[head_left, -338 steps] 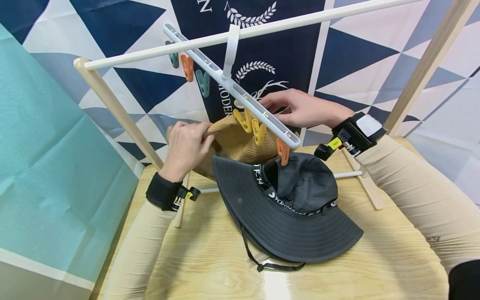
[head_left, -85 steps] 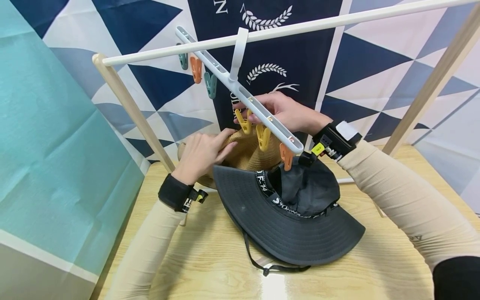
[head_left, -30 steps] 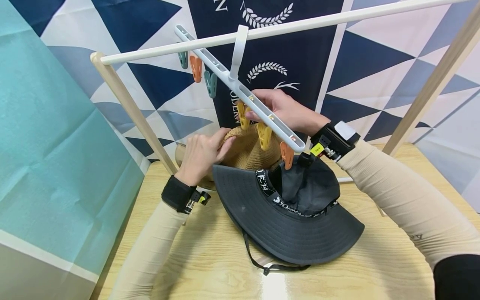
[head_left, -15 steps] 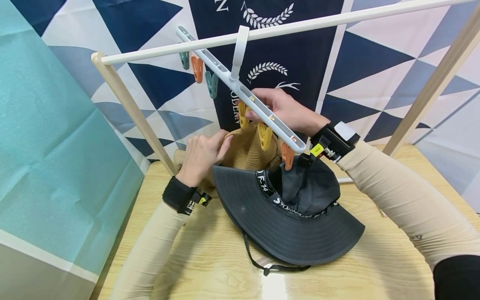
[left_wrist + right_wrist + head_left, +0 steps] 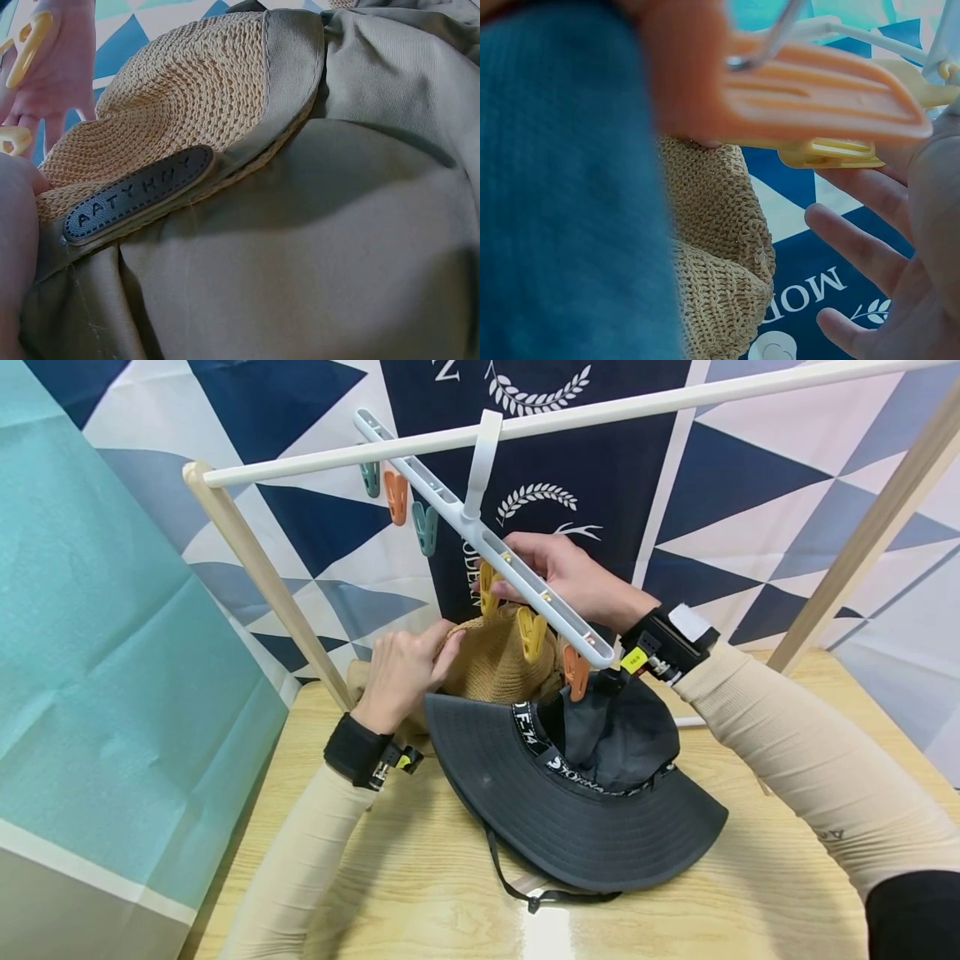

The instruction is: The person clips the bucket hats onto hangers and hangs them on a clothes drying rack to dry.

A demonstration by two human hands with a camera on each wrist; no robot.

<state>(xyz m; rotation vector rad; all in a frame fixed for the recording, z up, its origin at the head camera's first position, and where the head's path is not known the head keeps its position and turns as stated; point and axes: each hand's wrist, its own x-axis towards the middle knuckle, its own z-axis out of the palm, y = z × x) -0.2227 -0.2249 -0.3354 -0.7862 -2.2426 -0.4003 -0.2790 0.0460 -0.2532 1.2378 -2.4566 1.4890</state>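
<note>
My left hand (image 5: 401,677) pinches the edge of a tan knitted sun hat (image 5: 498,664). A dark oval patch (image 5: 139,193) and the hat's smooth tan cloth brim (image 5: 300,240) show in the left wrist view. My right hand (image 5: 573,578), behind the clip hanger (image 5: 480,537), pinches a yellow clothespin (image 5: 487,589) between thumb and index finger, other fingers spread. Just under that clothespin's tip lies the hat's edge; whether its jaws have the edge between them I cannot tell. A second yellow clothespin (image 5: 531,635) hangs in front of the hat.
From an orange clothespin (image 5: 577,672) a black wide-brimmed hat (image 5: 585,810) hangs, its cord on the wooden table (image 5: 420,893). The hanger hooks over a white rail (image 5: 637,406). Teal (image 5: 425,529) and orange clips (image 5: 396,497) hang at its far end.
Earlier my right hand was at the knitted hat behind the hanger; it has since moved to the yellow clothespin and pinches it. My left hand shifted slightly right, still gripping the hat. The last half second looks still.
</note>
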